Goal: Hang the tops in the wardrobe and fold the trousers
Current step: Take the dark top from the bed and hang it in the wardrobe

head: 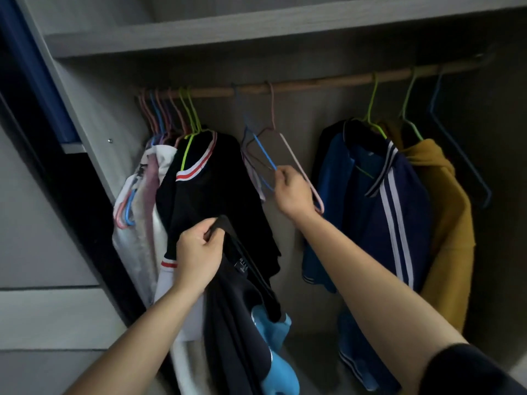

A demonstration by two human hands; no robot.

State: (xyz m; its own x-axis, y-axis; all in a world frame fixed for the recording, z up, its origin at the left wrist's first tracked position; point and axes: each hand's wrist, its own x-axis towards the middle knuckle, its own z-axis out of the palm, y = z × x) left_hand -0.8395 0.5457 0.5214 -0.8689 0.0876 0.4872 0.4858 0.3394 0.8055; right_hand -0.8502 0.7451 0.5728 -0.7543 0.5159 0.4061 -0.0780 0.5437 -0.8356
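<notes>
- Just below the left half of the rail (313, 82), a dark top (233, 315) with a light-blue patch hangs from the left hand (199, 255), whose fingers are curled tight round its neckline.
- The right hand (292, 192) is raised, fingertips pinching the lower arm of an empty blue hanger (263, 155) near the rail's middle; an empty pink hanger (299, 166) hangs just beside it.
- At the rail's left end hang a black top with red-and-white trim (216, 201) and pale garments (137, 223); toward its right end hang a navy striped jacket (399, 212) and a mustard top (450, 223).
</notes>
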